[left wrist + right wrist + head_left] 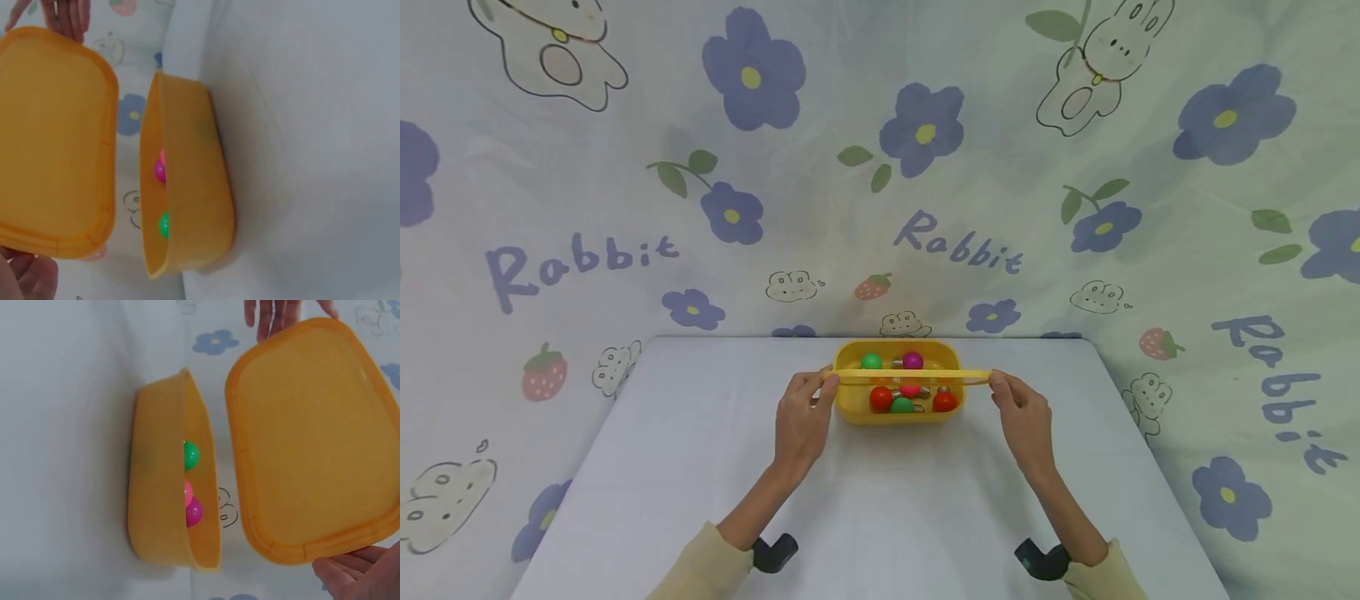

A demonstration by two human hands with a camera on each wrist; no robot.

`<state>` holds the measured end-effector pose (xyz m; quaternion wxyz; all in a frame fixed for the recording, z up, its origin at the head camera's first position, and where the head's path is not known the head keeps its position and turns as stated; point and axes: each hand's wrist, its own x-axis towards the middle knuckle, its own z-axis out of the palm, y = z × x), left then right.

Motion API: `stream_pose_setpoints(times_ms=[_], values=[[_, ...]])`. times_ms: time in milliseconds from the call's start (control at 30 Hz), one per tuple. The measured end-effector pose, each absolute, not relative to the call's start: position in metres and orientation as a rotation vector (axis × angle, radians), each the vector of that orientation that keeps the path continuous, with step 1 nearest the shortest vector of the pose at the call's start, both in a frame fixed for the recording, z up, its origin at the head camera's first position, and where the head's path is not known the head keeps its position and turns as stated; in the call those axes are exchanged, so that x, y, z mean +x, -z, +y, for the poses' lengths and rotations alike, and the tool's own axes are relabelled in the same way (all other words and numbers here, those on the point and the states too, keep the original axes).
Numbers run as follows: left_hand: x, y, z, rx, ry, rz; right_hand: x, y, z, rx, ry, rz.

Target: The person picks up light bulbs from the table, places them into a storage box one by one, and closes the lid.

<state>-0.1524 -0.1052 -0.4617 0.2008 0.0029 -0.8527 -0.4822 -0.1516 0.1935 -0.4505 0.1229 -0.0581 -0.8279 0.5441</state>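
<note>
A yellow plastic lid (917, 374) is held up edge-on above a yellow box (859, 414). My left hand (802, 421) pinches one end of it, and the other end is pinched by my right hand (1026, 421). Inside the uncovered box lie several small coloured light bulbs, among them a red bulb (881, 400), a green bulb (871, 361) and a purple bulb (913, 360). Both wrist views show the lid (56, 144) apart from the box (159, 481), its broad rimmed face towards the cameras.
The box stands at the far edge of a white table (895, 517). Directly behind rises a curtain (820, 167) printed with rabbits and flowers, which also hangs along both sides. A dark wrist-camera mount (775, 552) is worn at each wrist.
</note>
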Motion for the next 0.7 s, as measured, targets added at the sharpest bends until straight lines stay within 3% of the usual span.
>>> stream_pose_setpoints(times_ms=[700], values=[[-0.1552,0.4702,-0.1148,-0.094,1.578,-2.565,-0.1587,0.4574,0.1971,-0.118,-1.691,-2.524]])
